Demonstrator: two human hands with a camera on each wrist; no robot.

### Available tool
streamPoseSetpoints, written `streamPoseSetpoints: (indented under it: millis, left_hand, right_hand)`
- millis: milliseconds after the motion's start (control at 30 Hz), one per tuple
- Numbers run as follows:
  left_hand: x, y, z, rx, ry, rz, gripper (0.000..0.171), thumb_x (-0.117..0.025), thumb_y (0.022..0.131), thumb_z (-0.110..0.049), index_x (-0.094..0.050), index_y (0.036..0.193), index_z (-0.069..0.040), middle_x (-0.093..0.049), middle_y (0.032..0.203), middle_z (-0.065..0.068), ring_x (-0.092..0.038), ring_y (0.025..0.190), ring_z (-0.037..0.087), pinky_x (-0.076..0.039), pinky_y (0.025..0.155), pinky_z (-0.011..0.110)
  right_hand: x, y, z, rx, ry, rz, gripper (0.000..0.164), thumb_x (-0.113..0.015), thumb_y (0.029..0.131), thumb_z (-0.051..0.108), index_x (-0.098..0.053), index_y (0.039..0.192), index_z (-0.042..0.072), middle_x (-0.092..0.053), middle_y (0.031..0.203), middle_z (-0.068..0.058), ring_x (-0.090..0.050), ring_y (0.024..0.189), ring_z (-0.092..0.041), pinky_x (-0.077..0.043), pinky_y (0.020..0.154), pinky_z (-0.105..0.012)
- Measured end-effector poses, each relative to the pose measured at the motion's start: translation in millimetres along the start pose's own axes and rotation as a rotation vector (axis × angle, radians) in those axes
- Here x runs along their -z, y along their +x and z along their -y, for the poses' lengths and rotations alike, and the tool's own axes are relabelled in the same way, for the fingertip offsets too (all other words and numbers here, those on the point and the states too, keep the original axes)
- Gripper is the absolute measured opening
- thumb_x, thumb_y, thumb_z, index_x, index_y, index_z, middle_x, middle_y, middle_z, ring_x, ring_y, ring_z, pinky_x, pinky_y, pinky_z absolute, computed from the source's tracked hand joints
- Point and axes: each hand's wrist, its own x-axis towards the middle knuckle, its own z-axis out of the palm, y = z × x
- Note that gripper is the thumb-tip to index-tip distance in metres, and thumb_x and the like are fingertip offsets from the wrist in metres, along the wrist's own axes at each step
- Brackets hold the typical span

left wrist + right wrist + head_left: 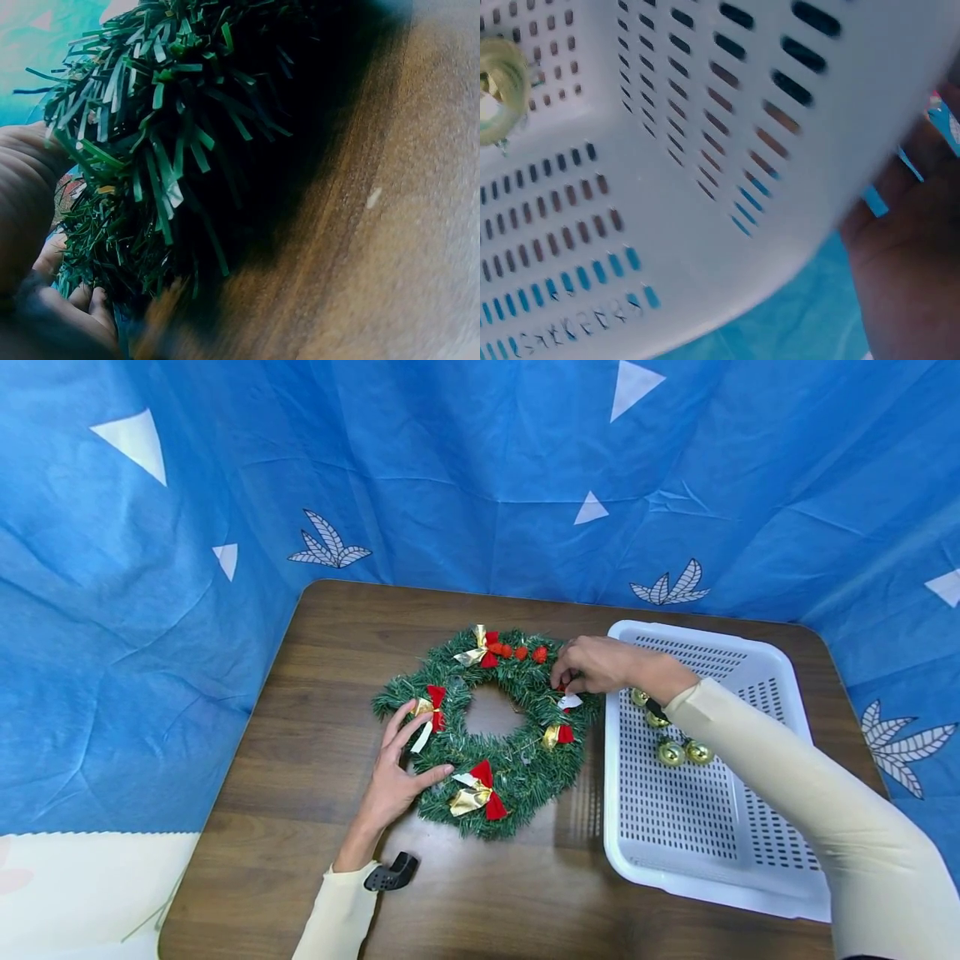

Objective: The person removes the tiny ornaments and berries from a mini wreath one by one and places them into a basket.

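Note:
A green tinsel wreath lies on the table, carrying red bows with gold and white ribbon tails, such as the lower bow and the left bow. My left hand rests on its left side, thumb and fingers spread and nearly straight, fingertips at the left bow. At the upper right of the wreath, my right hand pinches a small red ornament, mostly hidden by the fingers. A white ribbon tail shows just below. Several red berries sit along the top beside the upper bow.
To the right stands a white perforated basket, with gold baubles inside. My right forearm crosses over it. The wooden table is bordered by blue cloth at the back and sides.

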Motion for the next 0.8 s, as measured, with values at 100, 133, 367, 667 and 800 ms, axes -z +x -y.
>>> streamPoseSetpoints:
  millis: [100, 133, 367, 667, 800]
  left_hand:
    - [-0.5, 0.9, 10.4, 0.017, 0.012, 0.006, 0.077, -0.083, 0.071, -0.025, -0.046, 0.138, -0.029, -0.018, 0.155, -0.010, -0.013, 0.144, 0.018, -0.019, 0.108, 0.062]
    - [-0.6, 1.0, 11.8, 0.023, 0.008, 0.006, 0.076, -0.083, 0.071, -0.027, -0.046, 0.138, -0.031, -0.018, 0.155, -0.012, -0.013, 0.144, 0.016, -0.019, 0.108, 0.061]
    - [0.2, -0.8, 0.6, 0.027, -0.008, -0.001, 0.075, -0.082, 0.071, -0.022, -0.047, 0.138, -0.024, -0.019, 0.155, -0.006, -0.013, 0.144, 0.020, -0.018, 0.109, 0.062]
    - [0.3, -1.1, 1.0, 0.024, -0.006, 0.000, 0.075, -0.082, 0.072, -0.023, -0.047, 0.138, -0.024, -0.019, 0.156, -0.005, -0.013, 0.144, 0.019, -0.019, 0.108, 0.062]
    - [0.4, -0.6, -2.6, 0.014, -0.016, 0.003, 0.075, -0.082, 0.072, -0.020, -0.047, 0.138, -0.021, -0.020, 0.155, -0.002, -0.014, 0.144, 0.022, -0.019, 0.108, 0.062]
  right_hand:
    - [-0.3, 0.3, -0.7, 0.002, -0.014, 0.009, 0.014, -0.072, 0.083, 0.017, -0.071, 0.097, 0.018, -0.064, 0.089, 0.005, -0.059, 0.084, -0.011, -0.050, 0.075, -0.031]
    - [-0.5, 0.6, -0.7, -0.001, -0.013, 0.014, 0.013, -0.071, 0.083, 0.018, -0.070, 0.096, 0.018, -0.064, 0.091, 0.005, -0.059, 0.084, -0.011, -0.050, 0.076, -0.031]
    - [-3.4, 1.8, 0.0, -0.023, -0.032, 0.029, 0.013, -0.067, 0.086, 0.017, -0.070, 0.099, 0.018, -0.067, 0.095, 0.003, -0.062, 0.088, -0.013, -0.052, 0.079, -0.035]
    - [-6.7, 3.1, 1.4, -0.010, -0.096, 0.022, 0.011, -0.066, 0.086, 0.016, -0.070, 0.096, 0.020, -0.066, 0.091, 0.004, -0.061, 0.080, -0.011, -0.053, 0.073, -0.037]
    - [-6.2, 0.3, 2.6, -0.001, -0.121, 0.003, 0.012, -0.066, 0.087, 0.017, -0.069, 0.098, 0.019, -0.066, 0.093, 0.004, -0.062, 0.083, -0.013, -0.053, 0.076, -0.038]
